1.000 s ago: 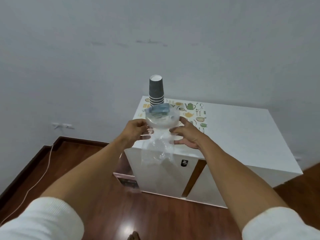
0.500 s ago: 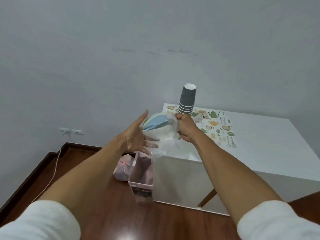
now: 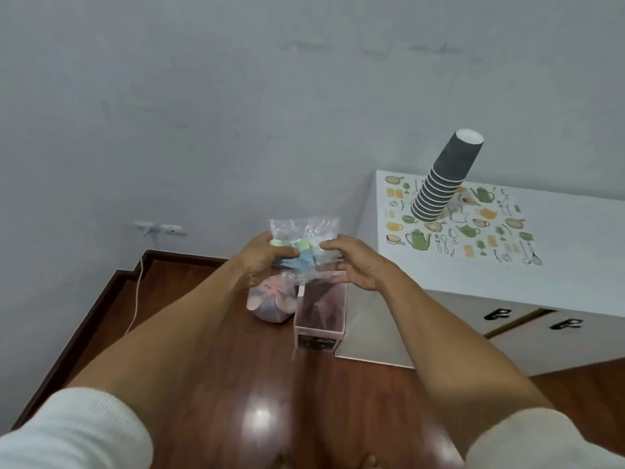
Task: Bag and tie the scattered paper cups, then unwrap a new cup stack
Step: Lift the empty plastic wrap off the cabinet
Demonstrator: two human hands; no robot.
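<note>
Both my hands hold a crumpled clear plastic wrapper with green and blue print, out over the floor to the left of the cabinet. My left hand grips its left side with curled fingers. My right hand pinches its right side. A stack of dark grey paper cups, upside down and unwrapped, stands on the white cabinet top at the right. A tied clear bag with pale contents lies on the floor below my hands.
A pink open bin stands on the wooden floor against the cabinet's left side, next to the tied bag. The cabinet top carries a kitchenware-print sticker. A white cable runs down the wall at left.
My view and both hands swung left, off the cabinet toward the floor bin. The wrapper went from hanging below my hands to a crumpled bundle that both hands hold.
</note>
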